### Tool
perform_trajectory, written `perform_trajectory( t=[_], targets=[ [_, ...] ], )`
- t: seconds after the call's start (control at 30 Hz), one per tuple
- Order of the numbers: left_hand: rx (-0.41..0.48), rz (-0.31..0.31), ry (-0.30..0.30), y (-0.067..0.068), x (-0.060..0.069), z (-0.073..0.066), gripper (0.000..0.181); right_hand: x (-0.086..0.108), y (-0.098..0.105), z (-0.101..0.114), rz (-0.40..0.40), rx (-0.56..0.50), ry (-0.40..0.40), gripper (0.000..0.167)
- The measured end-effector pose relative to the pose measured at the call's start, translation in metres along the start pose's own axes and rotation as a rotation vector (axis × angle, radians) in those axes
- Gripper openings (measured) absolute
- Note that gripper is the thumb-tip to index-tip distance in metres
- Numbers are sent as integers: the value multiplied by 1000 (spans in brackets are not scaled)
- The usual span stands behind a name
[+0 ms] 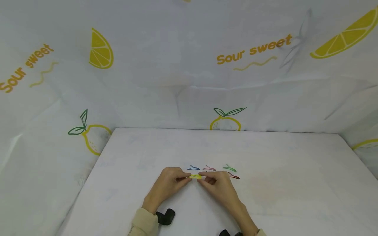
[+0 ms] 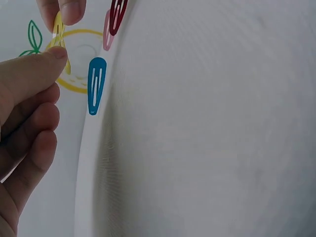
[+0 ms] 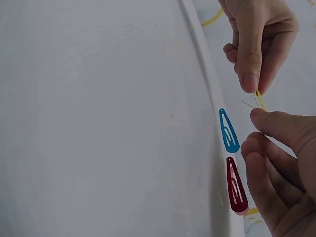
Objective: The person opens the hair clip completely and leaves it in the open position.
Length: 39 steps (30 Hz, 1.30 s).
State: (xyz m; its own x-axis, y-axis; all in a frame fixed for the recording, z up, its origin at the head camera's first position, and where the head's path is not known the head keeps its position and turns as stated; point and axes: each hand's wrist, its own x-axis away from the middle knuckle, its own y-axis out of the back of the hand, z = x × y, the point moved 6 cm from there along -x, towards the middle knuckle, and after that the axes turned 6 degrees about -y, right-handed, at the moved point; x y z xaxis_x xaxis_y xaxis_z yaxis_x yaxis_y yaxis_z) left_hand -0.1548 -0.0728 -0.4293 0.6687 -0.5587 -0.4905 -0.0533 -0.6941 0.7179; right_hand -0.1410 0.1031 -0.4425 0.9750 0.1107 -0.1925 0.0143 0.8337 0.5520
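Observation:
Both hands meet at a yellow snap hair clip (image 1: 195,176) held just above the white table. My left hand (image 1: 169,181) pinches one end between thumb and forefinger, its other fingers curled in the left wrist view. The opposite end is pinched by the thumb and forefinger of my right hand (image 1: 220,186). In the right wrist view a thin strip stands out from the frame of the yellow clip (image 3: 259,100). Just beyond the hands lie a blue hair clip (image 1: 193,168), a pink one (image 1: 209,168) and a green one (image 1: 230,168). A dark red clip (image 1: 234,176) lies beside the right hand, partly hidden.
The white table (image 1: 295,183) runs back to a wall covering (image 1: 165,65) printed with lemons and lettering. A black device (image 1: 166,217) sits at the left wrist, and another black piece (image 1: 225,233) shows near the right forearm at the bottom edge.

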Motion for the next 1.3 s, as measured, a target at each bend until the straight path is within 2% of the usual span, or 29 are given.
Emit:
perform_trajectory(
  t=[0.27,0.43,0.6,0.8,1.07,1.3],
  targets=[
    [-110,9,-13,-1,-1,6,12,-6,-8,2,-96,173,-39,13],
    [-147,38,-18,-6,-1,11,13,-6,-12,0,-93,220,-26,13],
    [-127,67,1,-12,0,16,12,-6,-15,-4,-38,180,-53,14],
    [-126,46,2,-13,1,17,10,-7,-17,-6,-1,140,-81,15],
    [2,51,100,-14,4,24,10,-5,-17,-6,-5,137,-77,15],
    [30,54,127,-15,6,26,13,-4,-16,-6,-12,131,-80,13]
  ],
)
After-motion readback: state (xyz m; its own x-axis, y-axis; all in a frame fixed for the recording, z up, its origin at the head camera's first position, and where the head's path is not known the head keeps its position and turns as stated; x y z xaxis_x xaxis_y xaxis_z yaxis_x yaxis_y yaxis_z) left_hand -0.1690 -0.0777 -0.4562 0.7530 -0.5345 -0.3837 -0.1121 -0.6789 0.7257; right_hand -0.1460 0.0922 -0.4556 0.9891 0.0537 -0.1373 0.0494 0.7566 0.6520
